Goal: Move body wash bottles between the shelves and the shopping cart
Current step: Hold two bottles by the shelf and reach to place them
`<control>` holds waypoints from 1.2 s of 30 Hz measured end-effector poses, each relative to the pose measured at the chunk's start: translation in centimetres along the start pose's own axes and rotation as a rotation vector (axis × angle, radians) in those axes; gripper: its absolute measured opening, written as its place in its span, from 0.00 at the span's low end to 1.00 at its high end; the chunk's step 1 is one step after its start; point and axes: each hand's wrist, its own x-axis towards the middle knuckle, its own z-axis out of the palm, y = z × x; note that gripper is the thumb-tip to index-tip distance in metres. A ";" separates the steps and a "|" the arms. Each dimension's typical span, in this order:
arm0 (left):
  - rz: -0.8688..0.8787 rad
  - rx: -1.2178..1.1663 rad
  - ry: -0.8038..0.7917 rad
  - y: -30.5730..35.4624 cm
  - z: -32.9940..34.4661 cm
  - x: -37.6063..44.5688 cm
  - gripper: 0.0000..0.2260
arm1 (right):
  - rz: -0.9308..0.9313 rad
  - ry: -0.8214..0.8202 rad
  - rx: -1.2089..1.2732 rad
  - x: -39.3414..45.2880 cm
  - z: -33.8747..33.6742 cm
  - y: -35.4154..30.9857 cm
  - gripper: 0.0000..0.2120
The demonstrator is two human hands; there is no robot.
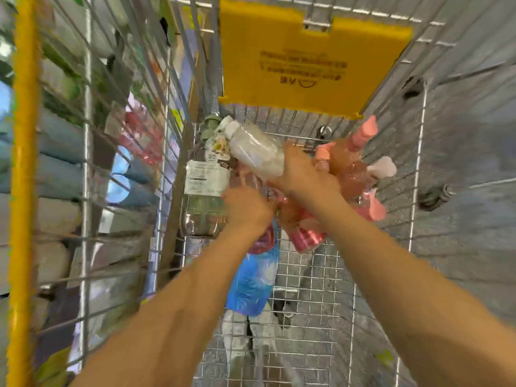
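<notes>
Inside cart (307, 277) | right hand (303, 171) gripped white bottle (255, 150) | left hand (247, 209) reached pink bottles (349, 174), grip unclear | step: unloading; next: lift clear

Inside the wire shopping cart (312, 277), a clear green-capped pump bottle (205, 188) lies by its left wall; pink pump bottles (351, 169) pile rightward, shelves (55, 169) beyond the left wall.

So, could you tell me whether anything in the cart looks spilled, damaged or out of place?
No spill or damage shows. The bottles are just jumbled: pink pump bottles piled at angles, and the right hand holds a clear white-capped bottle tilted. The image is blurry.
</notes>
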 end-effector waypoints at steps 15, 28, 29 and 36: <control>-0.237 -0.439 0.069 -1.0 3.9 2.0 0.37 | -0.055 0.016 0.103 5.0 2.7 0.9 0.41; 0.100 -0.760 0.138 0.3 -3.9 -7.7 0.41 | -0.076 0.134 0.543 -7.8 -6.9 -1.4 0.21; 0.125 -0.823 0.161 0.6 -5.3 -8.8 0.41 | -0.078 0.149 0.571 -9.6 -8.1 -1.8 0.21; 0.334 -1.003 0.322 1.9 -17.6 -19.3 0.32 | -0.183 0.179 0.770 -20.7 -15.7 -7.2 0.20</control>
